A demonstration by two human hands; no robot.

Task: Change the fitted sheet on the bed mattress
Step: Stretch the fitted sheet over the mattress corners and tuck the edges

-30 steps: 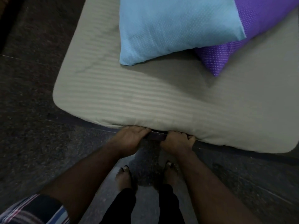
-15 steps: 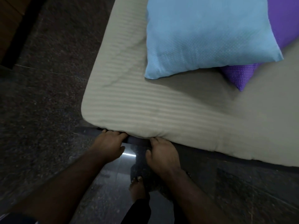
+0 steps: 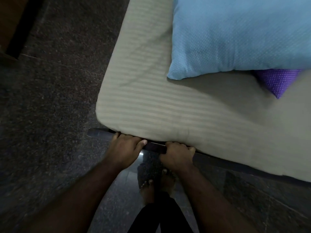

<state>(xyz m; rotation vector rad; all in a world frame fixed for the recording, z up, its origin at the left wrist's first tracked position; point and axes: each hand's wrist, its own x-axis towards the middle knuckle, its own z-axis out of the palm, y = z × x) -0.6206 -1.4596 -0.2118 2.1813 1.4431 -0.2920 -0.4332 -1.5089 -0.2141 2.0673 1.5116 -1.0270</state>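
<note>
A beige striped fitted sheet (image 3: 151, 105) covers the mattress, whose near left corner lies just above my hands. My left hand (image 3: 125, 148) has its fingers curled under the sheet's lower edge near that corner, thumb pointing right. A little to the right, my right hand (image 3: 178, 154) grips the same edge, with its fingertips hidden under the mattress. A dark bed frame rail (image 3: 154, 147) shows between and beside the two hands.
A light blue pillow (image 3: 239, 36) lies on the sheet, overlapping a purple pillow (image 3: 277, 81) at the right. Dark speckled stone floor (image 3: 50, 106) surrounds the bed. My bare feet (image 3: 151, 185) stand close to the rail. A wooden edge (image 3: 10, 22) sits far left.
Both hands have moved left along the mattress's lower edge toward its corner, still holding the sheet's edge. More of the bed frame rail shows now.
</note>
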